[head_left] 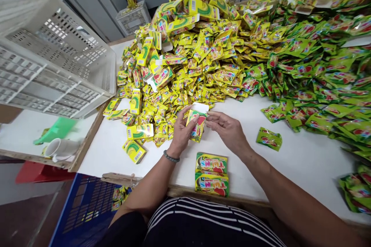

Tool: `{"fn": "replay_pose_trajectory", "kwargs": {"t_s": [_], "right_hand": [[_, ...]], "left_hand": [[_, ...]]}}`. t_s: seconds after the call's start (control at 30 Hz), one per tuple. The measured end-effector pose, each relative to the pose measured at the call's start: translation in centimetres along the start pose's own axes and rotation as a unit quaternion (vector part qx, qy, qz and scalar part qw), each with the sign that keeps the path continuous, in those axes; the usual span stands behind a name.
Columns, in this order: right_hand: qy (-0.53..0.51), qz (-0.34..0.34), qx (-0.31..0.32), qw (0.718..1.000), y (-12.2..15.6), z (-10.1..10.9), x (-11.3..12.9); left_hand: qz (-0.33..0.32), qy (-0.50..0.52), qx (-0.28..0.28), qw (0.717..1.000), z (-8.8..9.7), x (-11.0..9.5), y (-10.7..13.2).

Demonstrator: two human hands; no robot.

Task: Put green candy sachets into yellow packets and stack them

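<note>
My left hand (181, 129) grips a small yellow-and-green carton (197, 122) with its white top flap standing open. My right hand (227, 128) is at the carton's right side, fingers curled near the flap; I cannot make out anything in them. Two filled cartons (211, 173) lie stacked flat near the table's front edge, just below my hands. A heap of yellow sachets and folded cartons (185, 54) rises behind my left hand. A heap of green sachets (313, 54) spreads to the right, and one green sachet (269, 139) lies alone by my right hand.
A white plastic crate (52, 54) is tipped on a side table at left, with a white cup (59, 148) and a green scoop (56, 129) below it. A blue crate (84, 208) sits on the floor. The white tabletop (304, 162) shows at front right.
</note>
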State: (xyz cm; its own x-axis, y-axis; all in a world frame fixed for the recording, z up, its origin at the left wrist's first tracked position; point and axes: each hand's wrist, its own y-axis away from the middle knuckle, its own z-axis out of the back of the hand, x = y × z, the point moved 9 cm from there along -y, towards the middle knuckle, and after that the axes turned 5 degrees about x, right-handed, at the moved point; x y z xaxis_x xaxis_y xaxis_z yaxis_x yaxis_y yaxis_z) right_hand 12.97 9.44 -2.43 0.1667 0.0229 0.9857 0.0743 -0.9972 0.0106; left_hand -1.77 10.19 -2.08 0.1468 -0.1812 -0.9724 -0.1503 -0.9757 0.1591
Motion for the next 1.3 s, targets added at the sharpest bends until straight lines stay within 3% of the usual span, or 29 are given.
{"fn": "replay_pose_trajectory", "kwargs": {"t_s": [0.1,0.27,0.47,0.67,0.8,0.9,1.1,1.3], "right_hand": [[0.013,0.018,0.006,1.0,0.3,-0.7,0.2],[0.057,0.037,-0.014,0.998,0.7,-0.6,1.0],[0.147,0.048,0.06,0.986,0.5,-1.3,1.4],[0.063,-0.035,0.054,0.996,0.0,-0.3,-0.8],[0.097,-0.005,0.06,0.994,0.0,-0.2,0.1],[0.05,-0.01,0.066,0.997,0.1,-0.3,0.2],[-0.011,-0.111,0.046,0.993,0.1,0.4,-1.9],[-0.018,-0.117,0.062,0.991,-0.1,0.8,-1.7]], "left_hand": [[-0.011,0.006,-0.012,1.0,0.3,-0.5,0.1],[-0.014,-0.001,0.023,1.0,-0.1,-0.7,0.4],[0.004,-0.03,0.097,0.995,-0.9,-0.1,0.5],[0.042,-0.009,0.1,0.994,-1.2,0.5,0.4],[0.056,0.021,0.061,0.996,-0.7,0.6,0.4],[0.048,0.01,0.044,0.998,-0.5,0.6,0.5],[0.063,0.005,0.059,0.996,-0.8,1.2,0.4],[0.078,-0.004,0.069,0.995,-0.8,1.0,0.3]]}}
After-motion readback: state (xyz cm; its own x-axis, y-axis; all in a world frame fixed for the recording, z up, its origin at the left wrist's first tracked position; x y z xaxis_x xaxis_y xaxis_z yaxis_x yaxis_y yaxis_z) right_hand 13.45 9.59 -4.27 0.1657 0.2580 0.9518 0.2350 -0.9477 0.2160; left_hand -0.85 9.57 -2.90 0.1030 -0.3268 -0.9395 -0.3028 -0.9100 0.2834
